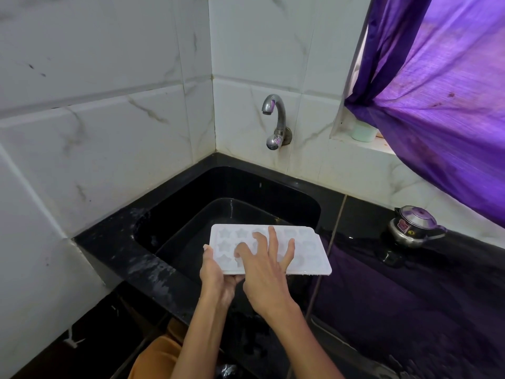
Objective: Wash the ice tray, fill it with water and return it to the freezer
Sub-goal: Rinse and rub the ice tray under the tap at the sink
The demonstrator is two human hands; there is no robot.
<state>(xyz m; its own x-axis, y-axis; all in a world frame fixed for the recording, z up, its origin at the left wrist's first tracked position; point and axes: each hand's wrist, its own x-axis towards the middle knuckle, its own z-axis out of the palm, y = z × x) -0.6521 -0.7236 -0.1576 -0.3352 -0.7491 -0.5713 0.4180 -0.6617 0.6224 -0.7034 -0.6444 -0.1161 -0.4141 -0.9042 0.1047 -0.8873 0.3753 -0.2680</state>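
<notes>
White plastic, faintly translucent: the ice tray sits low in the centre of the frame, cavities up, held level over the black sink so whatever drips off falls into the basin and not onto the counter. My left hand grips it at its left end, thumb on the rim and fingers curled beneath, which leaves the whole moulded face free. My right hand lies spread across that face, fingers fairly straight and fanned, their tips pressed into the star-shaped pockets. I judge this to be the scrubbing part of the wash, since bare fingertips are the only thing here that reaches into such small shapes. I cannot tell whether the tray is wet or soapy.

The tap stands on the tiled wall just above the middle of the frame, with no water visibly running. I keep the tray in front of it and lower down, so rinsing and filling should need only a short lift forward.

At the right edge a purple curtain hangs over the counter, and below it sits a small steel pressure cooker, well apart from my hands. No freezer is in view.
</notes>
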